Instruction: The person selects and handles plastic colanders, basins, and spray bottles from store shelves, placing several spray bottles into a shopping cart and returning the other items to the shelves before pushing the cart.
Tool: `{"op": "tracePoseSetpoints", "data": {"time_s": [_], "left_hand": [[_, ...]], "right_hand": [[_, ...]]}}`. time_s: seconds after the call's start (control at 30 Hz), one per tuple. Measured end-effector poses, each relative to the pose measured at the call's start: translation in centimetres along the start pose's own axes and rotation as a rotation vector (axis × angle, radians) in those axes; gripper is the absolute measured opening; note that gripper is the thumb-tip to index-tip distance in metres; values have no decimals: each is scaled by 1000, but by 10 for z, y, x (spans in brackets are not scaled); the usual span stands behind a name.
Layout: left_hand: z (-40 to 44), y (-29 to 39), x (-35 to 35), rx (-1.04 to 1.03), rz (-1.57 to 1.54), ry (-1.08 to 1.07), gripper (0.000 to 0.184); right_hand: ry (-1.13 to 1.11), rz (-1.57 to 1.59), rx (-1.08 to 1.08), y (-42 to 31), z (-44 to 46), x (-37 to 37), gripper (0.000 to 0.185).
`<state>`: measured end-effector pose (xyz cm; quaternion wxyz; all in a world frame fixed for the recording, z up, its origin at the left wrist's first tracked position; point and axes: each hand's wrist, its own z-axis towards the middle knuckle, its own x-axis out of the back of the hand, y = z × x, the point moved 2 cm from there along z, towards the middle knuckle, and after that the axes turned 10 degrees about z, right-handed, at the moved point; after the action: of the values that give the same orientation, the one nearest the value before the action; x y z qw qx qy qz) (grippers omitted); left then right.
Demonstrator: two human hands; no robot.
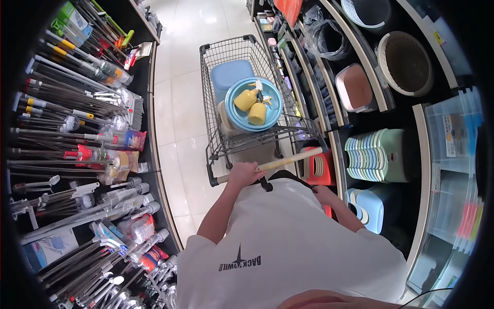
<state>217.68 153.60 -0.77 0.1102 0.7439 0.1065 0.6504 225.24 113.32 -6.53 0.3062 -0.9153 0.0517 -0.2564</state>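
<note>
My left hand [244, 175] is wrapped round the pale handle bar [290, 159] of a wire shopping cart [211, 110]. My right hand [325, 195] is low beside my hip, off the handle; its fingers are mostly hidden. Inside the cart, a round blue basin [234, 117] holds two yellow spray bottles [246, 99] [257, 113] with trigger tops, lying tilted. Behind it is a blue rounded plastic item [226, 72], and a beige item [225, 117] shows partly under the basin's left side.
Mops and brushes with long handles [77, 108] hang densely along the left shelves. At right are baskets [405, 64], a pink-lined bin [355, 87], stacked stools [378, 154], a blue stool [368, 208] and clear storage boxes [453, 139]. The tiled aisle floor [180, 62] runs ahead.
</note>
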Motion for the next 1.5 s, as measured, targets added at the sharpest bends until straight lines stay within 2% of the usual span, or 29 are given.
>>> {"op": "tracePoseSetpoints", "data": {"time_s": [0.07, 0.2, 0.27, 0.3, 0.37, 0.47, 0.6, 0.63, 0.77, 1.03, 1.17, 1.27, 1.33, 1.37, 1.4, 1.43, 1.47, 1.5], "left_hand": [[1, -5, 7, 2, 12, -26, 52], [3, -8, 15, 16, 13, -47, 53], [8, -4, 11, 21, 23, -78, 54], [9, -3, 13, 28, 15, -101, 54], [8, 2, 16, 36, 28, -124, 55], [9, 11, 20, 84, 14, -187, 58], [4, 16, 16, 139, 47, -291, 62], [2, 17, 16, 153, 39, -288, 62], [-3, 21, 5, 187, -13, -281, 59], [-14, 28, 2, 180, -53, -271, 55], [-15, 32, -2, 165, -75, -198, 54], [-17, 29, -3, 239, -232, -136, 47], [-15, 22, -8, 233, -183, 85, 29], [-12, 17, -13, 224, -182, 76, 29], [-6, 14, -14, 185, -112, 175, 21], [-5, 13, -16, 142, -45, 271, 20], [-4, 15, -17, 126, -49, 251, 20], [-1, 16, -13, 156, -19, 347, 25]], "right_hand": [[20, -82, -45, -54, -4, 38, 32], [344, 317, 153, -136, 18, 95, 25], [403, 449, 266, -159, 42, 108, 22], [410, 457, 275, -161, 56, 111, 22], [590, 139, 546, -159, 90, 108, 18], [534, -14, 580, -154, 125, 99, 18], [250, -115, 332, -131, 144, 81, 26], [253, -77, 394, -132, 142, 80, 28], [283, -49, 416, -125, 132, 76, 27], [360, -2, 398, -118, 114, 71, 29], [410, -35, 378, -115, 105, 68, 27], [420, -44, 343, -126, 85, 69, 24], [468, -46, 375, -120, 82, 62, 22], [512, -52, 416, -118, 81, 58, 21], [517, -41, 404, -115, 79, 56, 21], [529, -35, 422, -115, 77, 55, 20], [541, -27, 435, -113, 74, 52, 19], [575, -30, 459, -111, 73, 49, 18]]}}
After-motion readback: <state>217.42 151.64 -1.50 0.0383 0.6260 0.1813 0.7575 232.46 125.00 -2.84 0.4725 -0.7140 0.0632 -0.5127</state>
